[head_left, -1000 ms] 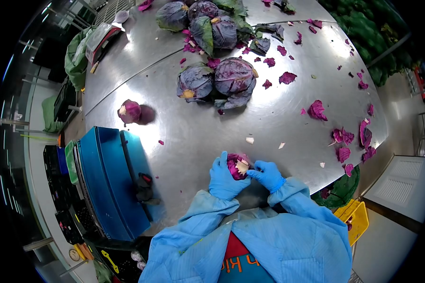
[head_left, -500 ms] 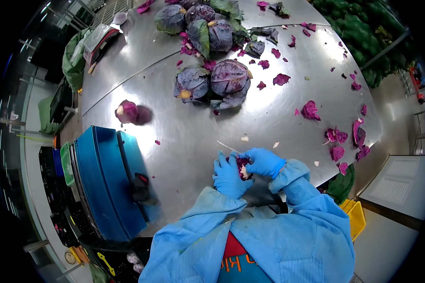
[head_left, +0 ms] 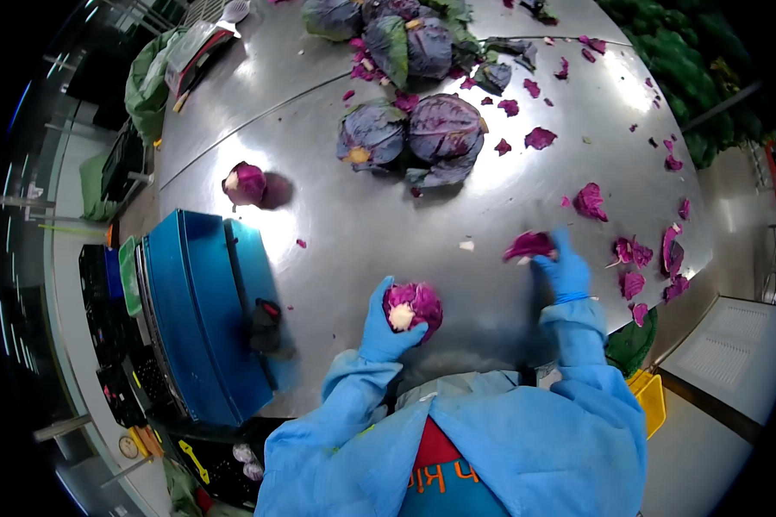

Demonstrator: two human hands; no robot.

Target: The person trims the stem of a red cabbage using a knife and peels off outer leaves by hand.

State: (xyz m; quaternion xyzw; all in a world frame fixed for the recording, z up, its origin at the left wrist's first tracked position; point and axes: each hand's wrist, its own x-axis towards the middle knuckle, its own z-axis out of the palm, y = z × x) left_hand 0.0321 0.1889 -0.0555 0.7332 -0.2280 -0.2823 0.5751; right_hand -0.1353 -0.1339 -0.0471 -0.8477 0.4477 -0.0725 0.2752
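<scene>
My left hand [head_left: 383,329], in a blue glove, is wrapped round a trimmed purple cabbage [head_left: 416,308] whose pale cut stem faces up. Off to the right, my gloved right hand [head_left: 565,267] pinches a loose purple leaf [head_left: 530,246] above the steel table [head_left: 336,233]; the hand is slightly blurred. Two untrimmed cabbages [head_left: 444,129] with dark outer leaves sit beyond my hands. One small peeled cabbage [head_left: 247,183] rests on the left part of the table.
Blue bins [head_left: 207,310] stand at the left, with a dark object [head_left: 265,326] beside them. More cabbages [head_left: 427,47] lie at the far side. Torn purple leaves [head_left: 632,252] are scattered at the right, near a yellow crate [head_left: 649,401]. Green net sacks [head_left: 681,69] fill the back right.
My hands have moved apart. The left keeps the cabbage, now more exposed, while the right has gone out to the right with a leaf. The view has shifted slightly.
</scene>
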